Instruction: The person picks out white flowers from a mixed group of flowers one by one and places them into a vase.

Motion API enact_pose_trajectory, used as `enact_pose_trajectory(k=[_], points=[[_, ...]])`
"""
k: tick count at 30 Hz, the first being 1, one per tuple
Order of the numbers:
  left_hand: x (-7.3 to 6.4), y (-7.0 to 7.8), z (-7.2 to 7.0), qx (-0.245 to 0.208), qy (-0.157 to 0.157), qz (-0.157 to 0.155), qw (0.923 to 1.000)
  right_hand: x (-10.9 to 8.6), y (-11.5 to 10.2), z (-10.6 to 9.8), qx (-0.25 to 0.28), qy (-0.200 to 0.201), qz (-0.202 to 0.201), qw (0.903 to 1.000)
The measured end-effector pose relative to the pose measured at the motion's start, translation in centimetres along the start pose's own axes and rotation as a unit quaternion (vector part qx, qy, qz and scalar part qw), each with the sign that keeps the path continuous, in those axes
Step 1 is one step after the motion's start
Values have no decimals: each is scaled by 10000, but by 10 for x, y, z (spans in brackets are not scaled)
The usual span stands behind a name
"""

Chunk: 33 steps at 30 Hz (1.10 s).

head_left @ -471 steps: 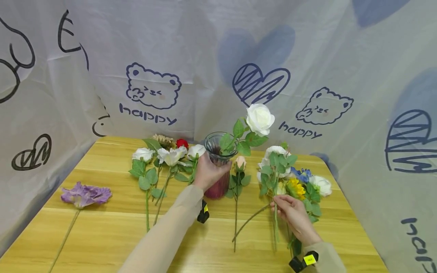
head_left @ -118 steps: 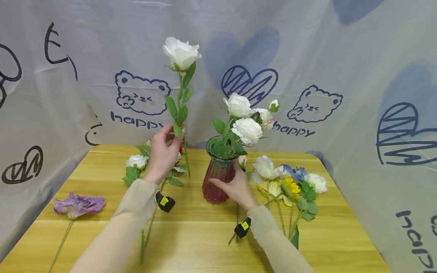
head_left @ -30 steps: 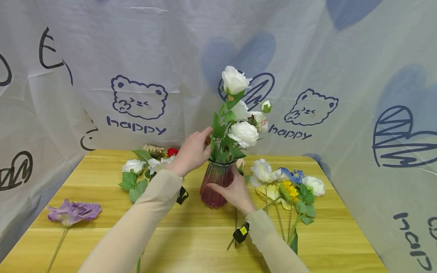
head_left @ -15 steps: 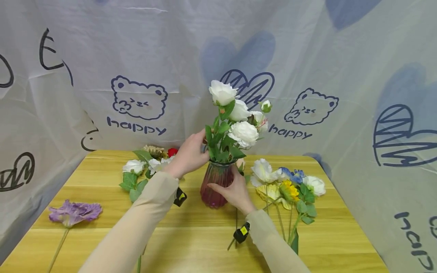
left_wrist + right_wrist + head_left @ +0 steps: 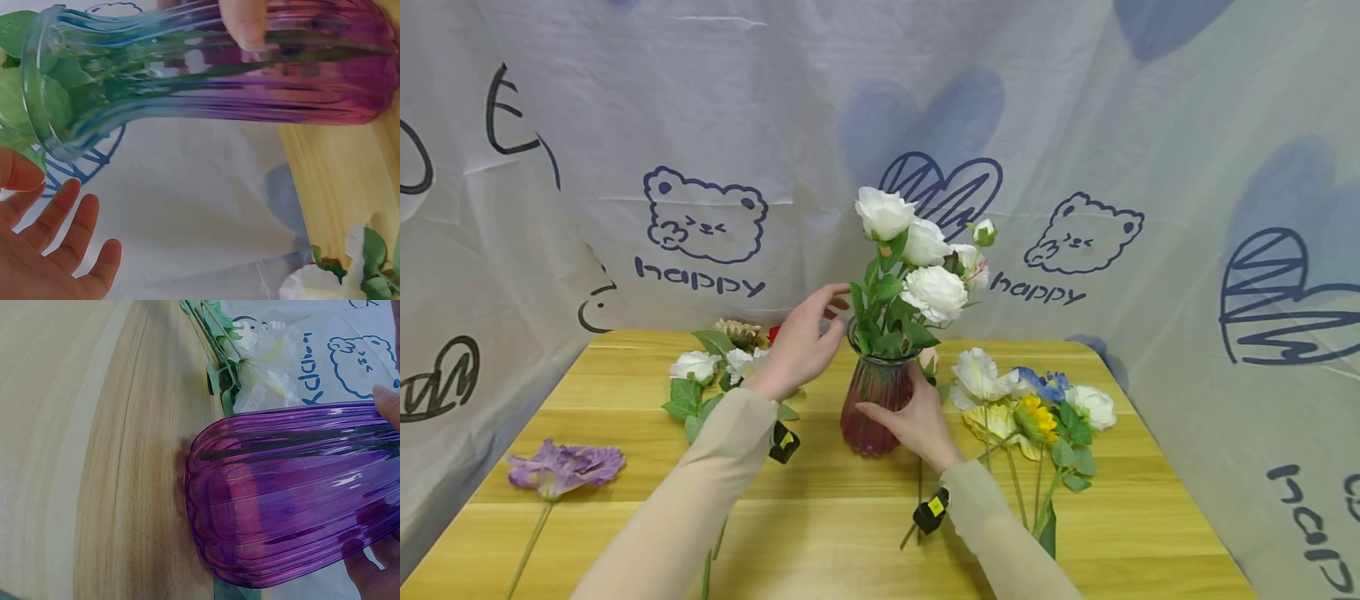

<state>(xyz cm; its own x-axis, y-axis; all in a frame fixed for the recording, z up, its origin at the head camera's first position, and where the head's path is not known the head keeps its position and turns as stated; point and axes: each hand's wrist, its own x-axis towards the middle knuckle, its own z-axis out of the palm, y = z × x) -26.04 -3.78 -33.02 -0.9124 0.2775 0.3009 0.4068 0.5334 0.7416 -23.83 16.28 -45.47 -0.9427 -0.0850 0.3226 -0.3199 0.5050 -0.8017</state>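
Note:
A ribbed glass vase [image 5: 868, 408], clear at the neck and purple-pink below, stands on the table. Several white flowers rise from it, among them a white rose [image 5: 883, 213] at upper left and a full white bloom [image 5: 935, 294] in front. My right hand [image 5: 921, 421] grips the vase's body from the right, thumb across the front; its fingertips [image 5: 359, 565] show beyond the glass in the right wrist view. Just left of the rim is my left hand [image 5: 805, 342], fingers loosely spread and holding nothing. In the left wrist view its fingers [image 5: 75, 231] are apart from the glass.
A purple flower [image 5: 565, 468] lies at the table's left. White flowers [image 5: 694, 367] with leaves lie behind my left arm. On the right are a yellow sunflower [image 5: 1036, 419], a blue flower [image 5: 1043, 385] and several white and pale blooms. A printed cloth [image 5: 820, 100] hangs behind.
The white rose held by my left hand has gone down into the vase and tipped left. My left hand has let go of it and drawn back left. My right hand stays on the vase.

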Motion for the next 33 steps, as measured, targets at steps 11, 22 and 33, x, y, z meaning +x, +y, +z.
enact_pose_trajectory(k=[11,22,33], points=[[-16,-25,-7,258,13,-383,9989,0,-2,1,34,1,42,10000],[-36,-49,-27,1000,60,-765,9920,-1,-2,0,58,-33,120,9999],[-60,-69,-48,1393,103,-1096,9841,-1,-1,-1,91,-83,168,9998]])
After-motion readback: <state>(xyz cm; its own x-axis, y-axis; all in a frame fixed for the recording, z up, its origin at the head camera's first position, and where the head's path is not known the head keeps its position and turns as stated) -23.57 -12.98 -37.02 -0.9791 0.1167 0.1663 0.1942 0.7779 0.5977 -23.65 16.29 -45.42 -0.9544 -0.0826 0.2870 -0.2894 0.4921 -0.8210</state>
